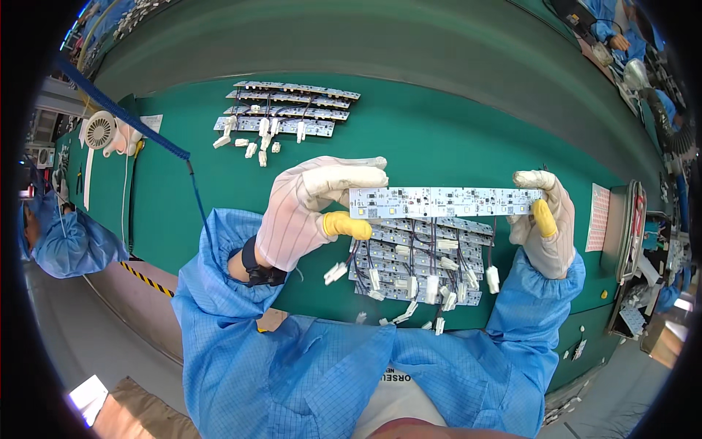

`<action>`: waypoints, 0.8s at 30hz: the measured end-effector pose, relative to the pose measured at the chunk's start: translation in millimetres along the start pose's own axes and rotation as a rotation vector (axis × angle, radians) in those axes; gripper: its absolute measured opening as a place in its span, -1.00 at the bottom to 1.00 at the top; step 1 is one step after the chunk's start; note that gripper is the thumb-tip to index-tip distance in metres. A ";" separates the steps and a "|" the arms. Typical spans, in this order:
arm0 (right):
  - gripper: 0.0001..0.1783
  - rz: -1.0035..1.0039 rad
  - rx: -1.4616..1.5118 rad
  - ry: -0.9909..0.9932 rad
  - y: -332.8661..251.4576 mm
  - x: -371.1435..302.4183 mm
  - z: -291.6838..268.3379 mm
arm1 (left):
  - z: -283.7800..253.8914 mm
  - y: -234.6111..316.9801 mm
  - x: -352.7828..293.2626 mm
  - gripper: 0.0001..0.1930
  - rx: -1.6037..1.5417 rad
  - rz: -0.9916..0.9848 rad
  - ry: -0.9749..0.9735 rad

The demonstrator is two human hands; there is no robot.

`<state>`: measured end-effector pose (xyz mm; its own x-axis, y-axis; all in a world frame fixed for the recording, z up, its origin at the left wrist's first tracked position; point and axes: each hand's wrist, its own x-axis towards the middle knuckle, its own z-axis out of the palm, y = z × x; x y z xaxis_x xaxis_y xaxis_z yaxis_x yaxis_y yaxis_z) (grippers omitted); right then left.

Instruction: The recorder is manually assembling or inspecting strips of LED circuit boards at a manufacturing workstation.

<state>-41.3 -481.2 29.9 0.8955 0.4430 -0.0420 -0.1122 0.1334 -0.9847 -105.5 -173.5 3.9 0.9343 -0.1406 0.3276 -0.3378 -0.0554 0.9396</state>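
Between my two gloved hands I hold a long white LED circuit board strip (457, 203) level above the green table. My left hand (318, 201) pinches its left end, with the yellow-tipped thumb at the lower edge and the fingers along the top. At the other end, my right hand (542, 212) grips the strip the same way. Just below lies a stack of similar boards (387, 256), partly hidden by the held strip, with dark wires and white plug connectors (432, 287) hanging off it. A blue coiled cord (196, 194) runs down toward my left wrist, which wears a black band (259, 267).
Farther back on the green table (183, 227) sits another group of wired boards (292, 110). A small white fan (101, 130) stands at the far left. On the right are a sheet of red labels (598, 216) and a metal tray (627, 234). Other people in blue work nearby.
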 end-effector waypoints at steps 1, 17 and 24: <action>-0.49 -0.001 -0.001 0.000 -0.3 -0.5 1.2 | 2.5 1.0 -0.9 -0.54 -0.053 -0.029 0.027; -0.42 0.079 -0.054 0.045 -8.1 -10.0 -0.7 | -4.5 -6.4 -0.1 -0.45 0.036 -0.021 0.085; -0.51 0.016 -0.021 0.047 -8.5 -11.5 6.8 | -5.6 -13.9 -4.5 -0.30 -0.033 -0.056 0.133</action>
<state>-53.6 -481.4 39.9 0.9131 0.4025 -0.0655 -0.1183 0.1078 -0.9871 -104.4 -166.5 -10.2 0.9591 -0.0053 0.2829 -0.2829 -0.0272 0.9588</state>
